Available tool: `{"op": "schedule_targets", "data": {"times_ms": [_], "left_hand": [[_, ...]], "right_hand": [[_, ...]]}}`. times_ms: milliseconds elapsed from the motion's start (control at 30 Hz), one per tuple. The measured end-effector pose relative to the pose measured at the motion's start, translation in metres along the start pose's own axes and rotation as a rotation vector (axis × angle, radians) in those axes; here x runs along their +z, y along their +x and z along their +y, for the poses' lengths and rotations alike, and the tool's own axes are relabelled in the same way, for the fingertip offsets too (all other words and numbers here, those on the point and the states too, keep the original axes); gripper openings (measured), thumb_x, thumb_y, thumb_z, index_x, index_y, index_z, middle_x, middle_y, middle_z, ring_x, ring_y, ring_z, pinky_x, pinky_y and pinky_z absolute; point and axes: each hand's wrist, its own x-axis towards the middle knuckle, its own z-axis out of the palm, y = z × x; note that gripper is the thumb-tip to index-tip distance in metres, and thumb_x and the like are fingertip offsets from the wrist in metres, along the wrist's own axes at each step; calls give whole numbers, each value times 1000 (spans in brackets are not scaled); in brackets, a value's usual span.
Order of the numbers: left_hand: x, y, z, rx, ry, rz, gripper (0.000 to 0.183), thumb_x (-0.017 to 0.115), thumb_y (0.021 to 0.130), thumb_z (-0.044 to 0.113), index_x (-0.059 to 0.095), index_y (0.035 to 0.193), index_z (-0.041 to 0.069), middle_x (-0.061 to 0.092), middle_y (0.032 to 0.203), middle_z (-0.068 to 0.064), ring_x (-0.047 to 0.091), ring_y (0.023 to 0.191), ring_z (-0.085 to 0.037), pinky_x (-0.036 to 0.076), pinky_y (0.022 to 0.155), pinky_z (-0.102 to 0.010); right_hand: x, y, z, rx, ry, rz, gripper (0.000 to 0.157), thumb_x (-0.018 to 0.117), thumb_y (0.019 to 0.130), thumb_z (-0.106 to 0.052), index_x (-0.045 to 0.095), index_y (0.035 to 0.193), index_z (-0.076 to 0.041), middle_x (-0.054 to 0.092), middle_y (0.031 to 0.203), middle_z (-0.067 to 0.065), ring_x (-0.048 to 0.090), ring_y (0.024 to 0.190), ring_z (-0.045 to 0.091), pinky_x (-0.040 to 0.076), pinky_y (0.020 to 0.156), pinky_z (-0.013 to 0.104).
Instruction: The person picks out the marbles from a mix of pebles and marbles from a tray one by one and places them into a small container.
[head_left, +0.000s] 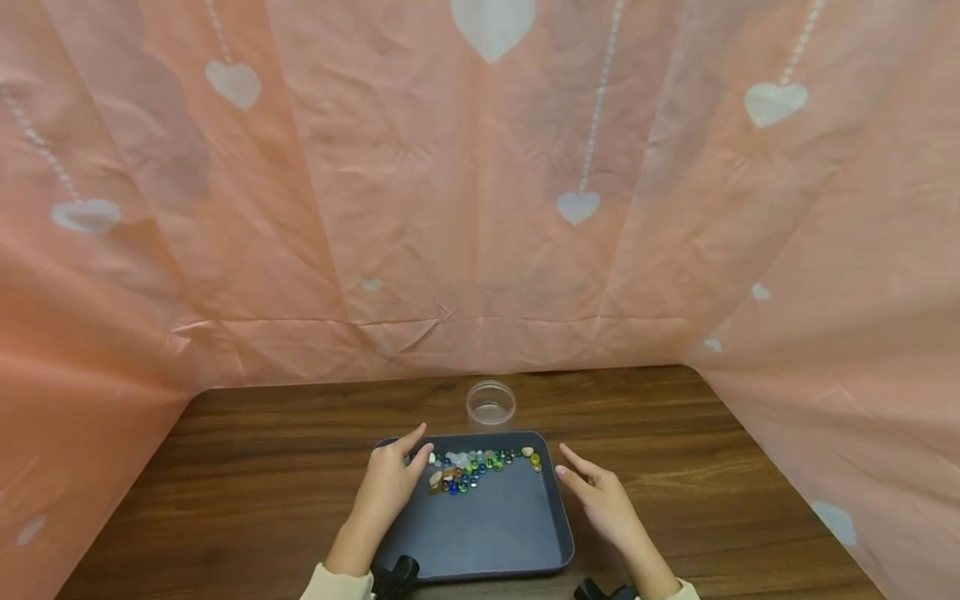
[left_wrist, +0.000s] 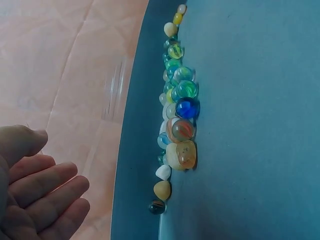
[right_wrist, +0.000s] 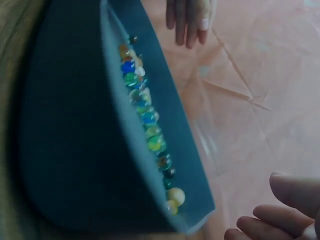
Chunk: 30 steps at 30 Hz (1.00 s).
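Note:
A dark grey tray (head_left: 495, 533) lies on the table, with glass marbles and pebbles (head_left: 465, 477) gathered along its far side. Over the tray's left side, my left hand (head_left: 392, 477) has its fingers extended and holds nothing; its fingers (left_wrist: 50, 190) are relaxed in the left wrist view. My right hand (head_left: 606, 498) hovers just outside the right rim, thumb and fingers apart, also holding nothing. Among the pieces, the left wrist view shows a blue marble (left_wrist: 187, 108) and a tan stone (left_wrist: 162, 190). A pale round pebble (right_wrist: 176, 196) sits at the near end in the right wrist view.
A clear round plastic container (head_left: 491, 407) stands just behind the tray's far edge. The wooden table (head_left: 300, 433) is enclosed at the back and sides by a pink curtain (head_left: 420, 208) printed with hearts. Black wrist straps (head_left: 397, 575) show at the bottom.

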Motion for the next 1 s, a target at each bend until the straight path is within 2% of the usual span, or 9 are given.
{"op": "schedule_targets", "data": {"times_ms": [200, 367, 467, 700, 900, 1000], "left_hand": [[-3, -3, 0, 6, -5, 12, 37, 66, 95, 14, 65, 129, 1, 69, 121, -23, 67, 111, -38, 56, 88, -50], [-2, -4, 0, 35, 7, 36, 35, 68, 93, 13, 67, 126, 0, 71, 118, -22, 68, 109, -39, 55, 90, -51], [-2, -4, 0, 26, 8, 37, 35, 67, 94, 14, 67, 126, 0, 71, 118, -21, 68, 110, -38, 55, 91, -50], [-3, -4, -1, -5, 8, 16, 37, 66, 95, 15, 66, 128, 1, 70, 121, -20, 67, 112, -38, 54, 92, -50], [-4, -5, -1, -8, -4, 7, 36, 67, 94, 14, 66, 128, 0, 70, 122, -19, 67, 113, -37, 54, 93, -50], [-4, -6, -1, -18, -23, -22, 35, 68, 94, 13, 67, 127, 0, 71, 119, -17, 69, 111, -34, 55, 91, -48]], "right_hand": [[7, -5, 8, 8, 26, -34, 52, 60, 99, -20, 47, 145, 1, 45, 150, 18, 39, 141, 40, 35, 113, 54], [14, -9, 11, -93, -116, -103, 59, 57, 101, -23, 36, 150, 4, 29, 159, 20, 19, 150, 39, 15, 119, 59], [18, -12, 12, -144, -193, -143, 60, 55, 102, -22, 34, 150, 6, 26, 160, 22, 14, 151, 42, 9, 119, 64], [25, -18, 15, -179, -292, -154, 58, 54, 102, -18, 34, 149, 9, 25, 160, 25, 15, 151, 44, 10, 118, 65], [28, -20, 16, -222, -308, -116, 55, 53, 102, -15, 36, 147, 11, 29, 158, 28, 19, 148, 47, 14, 116, 66], [28, -22, 17, -247, -307, -96, 54, 53, 102, -14, 38, 146, 12, 31, 156, 30, 23, 146, 49, 17, 114, 68]]}}
